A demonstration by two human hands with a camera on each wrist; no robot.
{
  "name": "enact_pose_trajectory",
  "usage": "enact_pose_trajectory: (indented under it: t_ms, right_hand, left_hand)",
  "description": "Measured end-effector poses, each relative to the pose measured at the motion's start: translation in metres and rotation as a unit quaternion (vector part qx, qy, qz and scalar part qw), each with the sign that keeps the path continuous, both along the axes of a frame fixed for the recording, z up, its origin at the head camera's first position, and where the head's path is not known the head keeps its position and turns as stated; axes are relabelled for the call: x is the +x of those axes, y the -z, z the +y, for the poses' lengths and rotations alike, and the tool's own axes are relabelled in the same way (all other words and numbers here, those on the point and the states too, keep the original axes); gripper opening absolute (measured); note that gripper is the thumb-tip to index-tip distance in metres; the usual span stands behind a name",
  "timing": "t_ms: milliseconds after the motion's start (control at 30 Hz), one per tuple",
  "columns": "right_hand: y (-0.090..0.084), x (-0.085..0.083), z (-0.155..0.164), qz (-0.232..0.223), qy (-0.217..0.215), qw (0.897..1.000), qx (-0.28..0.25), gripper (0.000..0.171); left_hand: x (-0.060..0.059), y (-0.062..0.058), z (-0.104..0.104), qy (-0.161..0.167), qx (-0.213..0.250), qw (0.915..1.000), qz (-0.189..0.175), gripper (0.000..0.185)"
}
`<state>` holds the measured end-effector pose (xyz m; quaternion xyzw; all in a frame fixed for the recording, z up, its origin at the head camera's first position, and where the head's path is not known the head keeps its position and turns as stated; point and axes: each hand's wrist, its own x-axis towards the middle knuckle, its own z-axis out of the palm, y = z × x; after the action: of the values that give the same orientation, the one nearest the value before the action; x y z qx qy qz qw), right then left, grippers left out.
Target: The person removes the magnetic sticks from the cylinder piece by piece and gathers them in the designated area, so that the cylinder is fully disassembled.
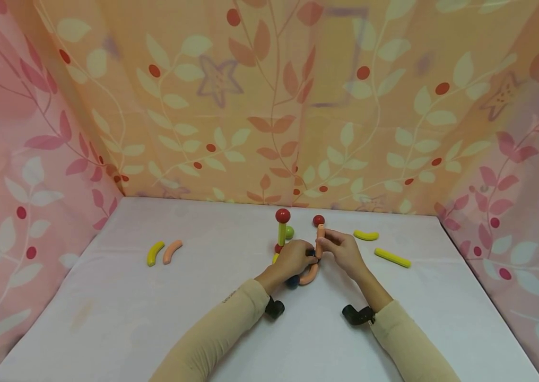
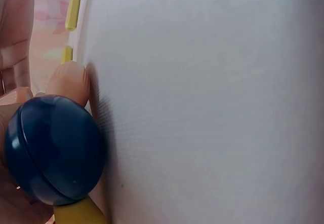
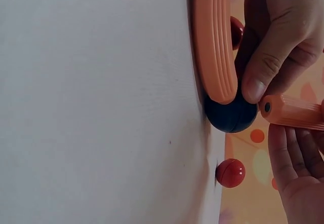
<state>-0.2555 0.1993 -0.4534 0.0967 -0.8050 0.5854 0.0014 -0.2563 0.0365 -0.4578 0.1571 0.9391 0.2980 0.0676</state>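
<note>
Left hand [image 1: 293,258]: gripped the dark blue ball [image 3: 231,113] steadying the curved orange piece [image 1: 310,275] on the white table [image 1: 202,318];
Right hand [image 1: 341,248]: pinched the upright orange stick [image 1: 320,236], lining its end up over that ball

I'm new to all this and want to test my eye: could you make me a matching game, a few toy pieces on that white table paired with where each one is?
Things:
1. straight yellow stick
2. orange upright stick
3. red ball on a yellow post
4. curved yellow and orange pair

Places:
A. lying alone at the table's left
B. lying to the right of the hands
C. pinched in the right hand
D. standing behind the left hand

Pairs: 1-B, 2-C, 3-D, 4-A
</note>
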Motion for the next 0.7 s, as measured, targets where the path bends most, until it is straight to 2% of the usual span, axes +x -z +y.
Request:
enact_pose_trajectory:
  t_ms: [400, 700]
  right_hand:
    - [-0.008, 0.004, 0.011, -0.015, 0.029, 0.999, 0.017, 0.045]
    - [-0.016, 0.007, 0.025, 0.026, 0.060, 0.993, 0.100, 0.042]
  left_hand:
    - [0.002, 0.001, 0.001, -0.018, -0.001, 0.9996, -0.022, 0.034]
    - [0.001, 0.002, 0.001, -0.019, -0.005, 0.9995, -0.023, 0.035]
